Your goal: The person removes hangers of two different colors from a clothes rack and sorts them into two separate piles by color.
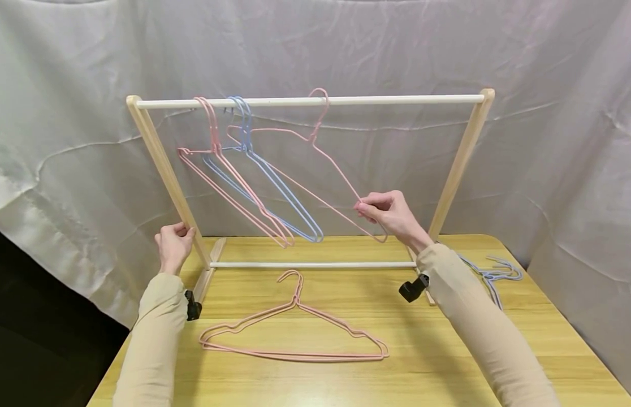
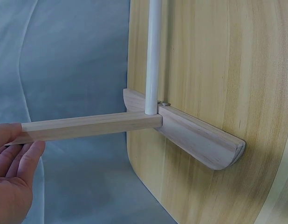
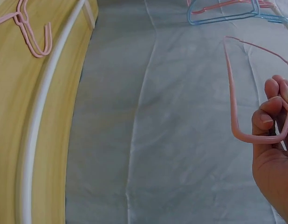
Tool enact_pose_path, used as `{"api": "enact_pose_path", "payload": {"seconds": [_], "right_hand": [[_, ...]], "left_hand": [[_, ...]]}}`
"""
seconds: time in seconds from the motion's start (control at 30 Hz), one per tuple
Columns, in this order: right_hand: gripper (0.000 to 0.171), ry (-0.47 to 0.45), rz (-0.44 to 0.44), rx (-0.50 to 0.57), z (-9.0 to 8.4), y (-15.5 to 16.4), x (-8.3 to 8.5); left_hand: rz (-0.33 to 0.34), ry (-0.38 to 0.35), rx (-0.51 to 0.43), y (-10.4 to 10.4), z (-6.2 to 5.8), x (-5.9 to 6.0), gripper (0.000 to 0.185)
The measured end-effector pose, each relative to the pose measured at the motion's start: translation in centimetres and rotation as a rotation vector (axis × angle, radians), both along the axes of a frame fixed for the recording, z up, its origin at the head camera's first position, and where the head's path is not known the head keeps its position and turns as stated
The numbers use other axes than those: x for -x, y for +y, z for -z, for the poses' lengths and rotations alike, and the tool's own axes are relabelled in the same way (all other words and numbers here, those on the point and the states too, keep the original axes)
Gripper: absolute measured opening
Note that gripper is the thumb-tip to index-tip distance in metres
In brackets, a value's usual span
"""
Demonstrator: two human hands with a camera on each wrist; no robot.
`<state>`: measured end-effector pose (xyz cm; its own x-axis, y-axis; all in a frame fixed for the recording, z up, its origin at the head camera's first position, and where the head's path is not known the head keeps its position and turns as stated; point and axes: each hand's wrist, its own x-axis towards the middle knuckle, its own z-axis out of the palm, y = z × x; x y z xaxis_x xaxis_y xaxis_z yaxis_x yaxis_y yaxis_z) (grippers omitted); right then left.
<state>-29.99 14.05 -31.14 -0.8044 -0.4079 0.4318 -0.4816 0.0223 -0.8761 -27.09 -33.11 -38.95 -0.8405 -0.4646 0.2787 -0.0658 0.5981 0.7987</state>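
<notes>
A wooden rack with a white top rail (image 1: 397, 99) stands on a wooden table (image 1: 448, 350). My left hand (image 1: 179, 230) grips the rack's left leg (image 1: 163, 164) low down; in the left wrist view the thumb and fingers of that hand (image 2: 27, 140) hold the leg (image 2: 88, 127). My right hand (image 1: 363, 204) pinches the lower corner of a pink wire hanger (image 1: 341, 174) whose hook sits over the rail, so it hangs tilted. The right wrist view shows my right hand (image 3: 274, 116) closed round that pink corner (image 3: 235, 112).
More pink hangers (image 1: 244, 186) and blue hangers (image 1: 285, 193) hang at the rail's left part. Pink hangers (image 1: 295, 333) lie flat on the table in front of the rack. Blue hangers (image 1: 491, 272) lie at the table's right edge. A grey cloth backdrop (image 1: 549, 68) hangs behind.
</notes>
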Motion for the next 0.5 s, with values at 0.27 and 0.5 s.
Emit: {"api": "enact_pose_path", "payload": {"seconds": [0.27, 0.5], "right_hand": [[0.015, 0.0, 0.041, 0.046, 0.37, 0.02, -0.02], [0.019, 0.023, 0.019, 0.141, 0.5, 0.03, -0.12]], "left_hand": [[-0.006, 0.007, -0.004, 0.01, 0.08, 0.07, 0.032], [-0.004, 0.014, -0.005, 0.02, 0.07, 0.08, 0.031]]}}
